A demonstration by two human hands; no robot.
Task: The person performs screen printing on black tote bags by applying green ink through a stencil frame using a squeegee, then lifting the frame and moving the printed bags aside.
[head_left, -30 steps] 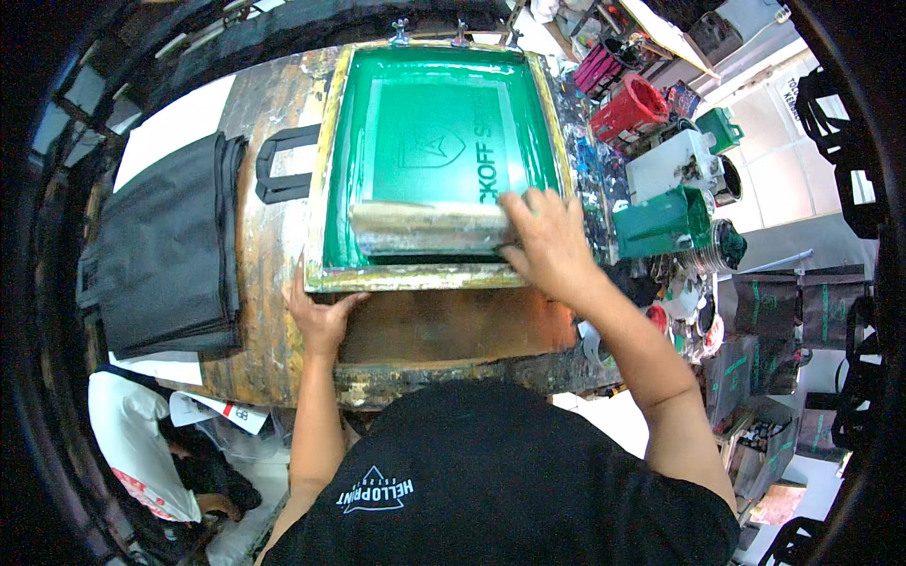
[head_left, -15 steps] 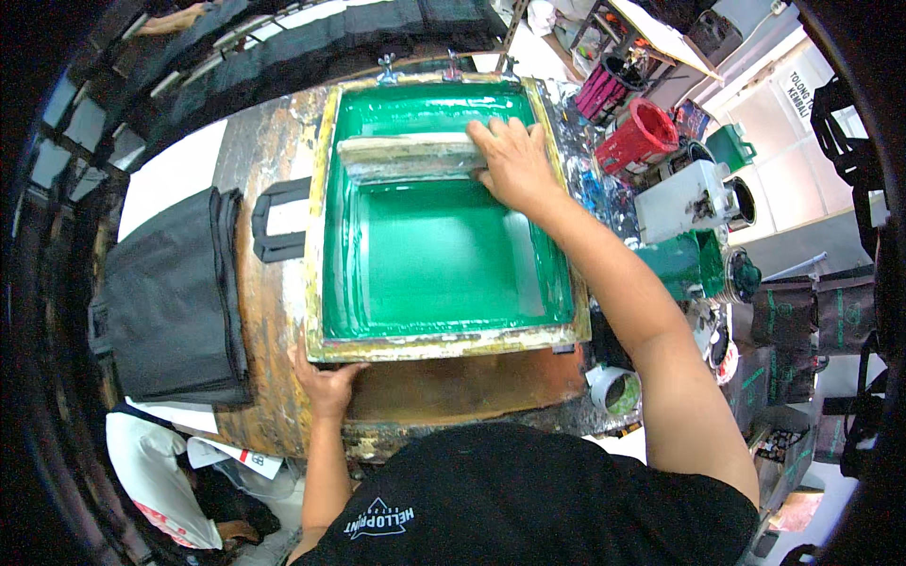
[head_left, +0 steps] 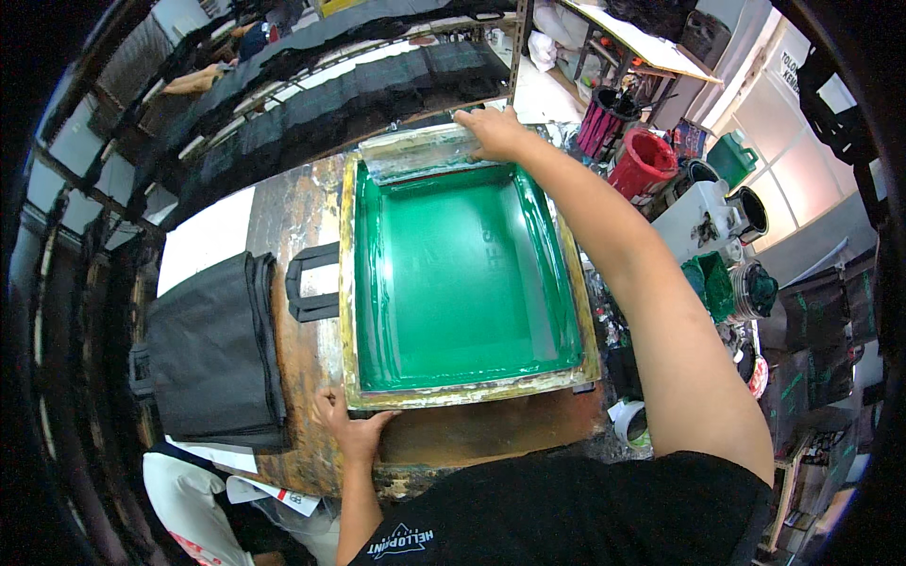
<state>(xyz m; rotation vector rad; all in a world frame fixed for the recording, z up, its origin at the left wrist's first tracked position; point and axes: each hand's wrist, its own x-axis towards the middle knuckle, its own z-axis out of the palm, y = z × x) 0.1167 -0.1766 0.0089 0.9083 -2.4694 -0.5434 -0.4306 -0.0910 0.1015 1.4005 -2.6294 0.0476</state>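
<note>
A paint-stained wooden bench [head_left: 300, 203] stands before a rack with an upright post [head_left: 517, 57]; at upper right, a white-topped table [head_left: 651, 40] sits near brightly lit pale tiling [head_left: 791, 165].

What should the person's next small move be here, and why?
Probably to lift the near edge of the screen frame with the left hand: that hand is at its near left corner, while the right hand holds the squeegee at the far end.

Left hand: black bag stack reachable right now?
Likely yes: the black bag stack lies left of the left hand, with only tabletop showing between. The hand is at the near-left corner of the screen frame and may need to let go first.
</note>
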